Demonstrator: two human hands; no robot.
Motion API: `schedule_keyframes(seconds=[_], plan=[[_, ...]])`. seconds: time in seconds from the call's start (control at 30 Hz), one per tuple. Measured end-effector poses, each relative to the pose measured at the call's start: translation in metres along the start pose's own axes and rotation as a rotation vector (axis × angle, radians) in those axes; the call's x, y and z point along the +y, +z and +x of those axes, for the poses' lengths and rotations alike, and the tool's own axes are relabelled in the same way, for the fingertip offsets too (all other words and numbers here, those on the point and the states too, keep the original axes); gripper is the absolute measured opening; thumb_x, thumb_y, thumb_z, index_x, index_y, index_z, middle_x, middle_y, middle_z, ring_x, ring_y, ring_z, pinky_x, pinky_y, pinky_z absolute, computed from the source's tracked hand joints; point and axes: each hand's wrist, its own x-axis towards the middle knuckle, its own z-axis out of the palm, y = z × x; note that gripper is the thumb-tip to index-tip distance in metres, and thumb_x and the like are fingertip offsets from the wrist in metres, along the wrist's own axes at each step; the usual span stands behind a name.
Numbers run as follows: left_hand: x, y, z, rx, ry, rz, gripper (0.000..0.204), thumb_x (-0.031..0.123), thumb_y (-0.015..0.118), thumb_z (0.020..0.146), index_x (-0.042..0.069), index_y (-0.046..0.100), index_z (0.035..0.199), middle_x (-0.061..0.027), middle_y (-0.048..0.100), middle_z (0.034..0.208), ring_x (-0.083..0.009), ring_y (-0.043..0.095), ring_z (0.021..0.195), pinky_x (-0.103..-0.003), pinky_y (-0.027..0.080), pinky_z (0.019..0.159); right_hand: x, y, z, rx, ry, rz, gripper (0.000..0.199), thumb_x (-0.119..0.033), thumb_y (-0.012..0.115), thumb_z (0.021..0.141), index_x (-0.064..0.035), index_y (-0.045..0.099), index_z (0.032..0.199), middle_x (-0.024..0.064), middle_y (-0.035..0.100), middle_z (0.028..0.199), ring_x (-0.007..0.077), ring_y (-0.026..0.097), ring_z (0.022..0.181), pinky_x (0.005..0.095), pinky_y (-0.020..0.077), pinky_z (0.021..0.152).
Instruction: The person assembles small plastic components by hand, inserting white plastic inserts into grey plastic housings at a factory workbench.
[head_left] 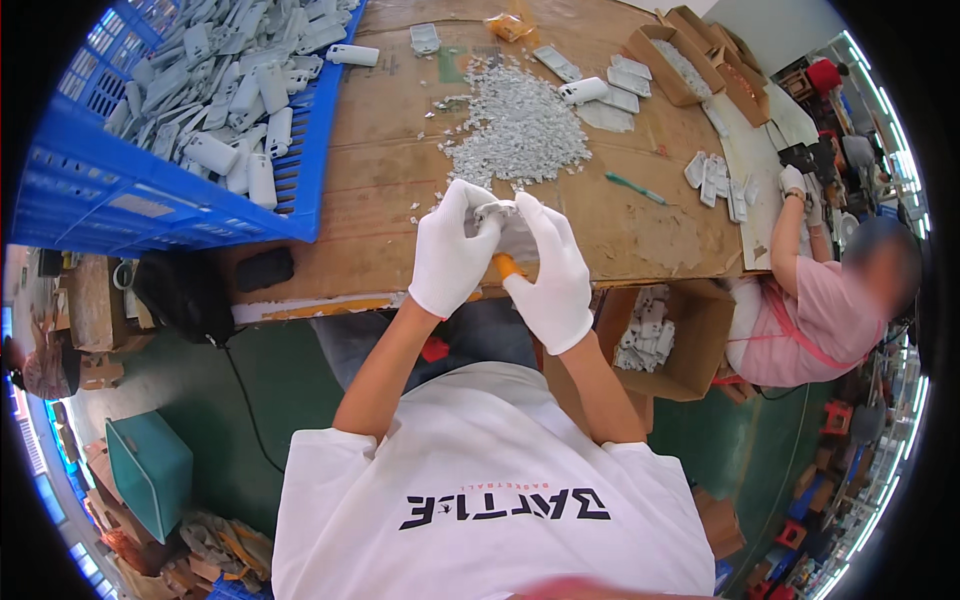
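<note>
Both my hands wear white gloves and meet over the near edge of the table. My left hand [453,250] is closed, its fingers and thumb pinching a small white plastic part [497,209]. My right hand [552,280] is closed against the same part from the other side. An orange handle [508,266] sticks out under the right thumb; the rest of that tool is hidden by the hand. Just beyond my fingertips a heap of small whitish plastic pieces [520,125] lies spread on the cardboard-covered table [385,180].
A blue crate [130,190] full of white plastic housings stands at left. A green-handled tool [636,188], more housings [708,180] and a parts box [680,65] lie to the right. An open carton [690,370] sits below the edge. A co-worker [800,310] works at right.
</note>
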Motion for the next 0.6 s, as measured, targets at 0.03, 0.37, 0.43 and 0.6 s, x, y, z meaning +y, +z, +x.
schedule_keyframes(seconds=[0.03, 0.37, 0.43, 0.6], plan=[[0.001, 0.001, 0.0, -0.026, 0.018, -0.034, 0.007, 0.001, 0.064, 0.09, 0.0, 0.059, 0.095, -0.0066, 0.069, 0.086, -0.0094, 0.065, 0.077, -0.027, 0.052, 0.07, 0.001, 0.001, 0.0, 0.04, -0.018, -0.074, 0.07, 0.006, 0.071, 0.073, -0.0063, 0.051, 0.139, 0.0141, 0.06, 0.122, 0.0318, 0.062, 0.109, 0.0365, 0.0538, 0.089], [-0.01, 0.018, 0.02, -0.129, -0.02, -0.212, 0.021, -0.007, 0.065, 0.086, 0.003, 0.059, 0.104, -0.0079, 0.071, 0.092, -0.014, 0.071, 0.083, -0.026, 0.055, 0.072, 0.036, 0.008, 0.012, -0.04, 0.211, 0.089, 0.068, 0.005, 0.07, 0.077, -0.0048, 0.048, 0.14, 0.0166, 0.061, 0.118, 0.0332, 0.063, 0.104, 0.0391, 0.0529, 0.088], [-0.017, 0.021, 0.025, -0.176, -0.023, -0.225, 0.027, -0.007, 0.065, 0.085, 0.002, 0.059, 0.11, -0.0092, 0.071, 0.098, -0.0139, 0.071, 0.086, -0.027, 0.055, 0.076, 0.046, 0.012, 0.014, -0.036, 0.217, 0.106, 0.062, 0.006, 0.067, 0.079, -0.004, 0.05, 0.138, 0.0158, 0.062, 0.118, 0.0301, 0.065, 0.096, 0.0373, 0.0544, 0.082], [-0.018, 0.012, 0.06, -0.185, -0.165, -0.275, 0.035, -0.002, 0.061, 0.084, 0.003, 0.059, 0.118, -0.0066, 0.065, 0.11, -0.0161, 0.066, 0.1, -0.029, 0.052, 0.087, 0.072, -0.009, 0.035, 0.02, 0.543, 0.546, 0.034, 0.004, 0.052, 0.092, -0.0011, 0.056, 0.125, 0.0092, 0.067, 0.115, 0.0115, 0.065, 0.062, 0.0233, 0.0513, 0.051]])
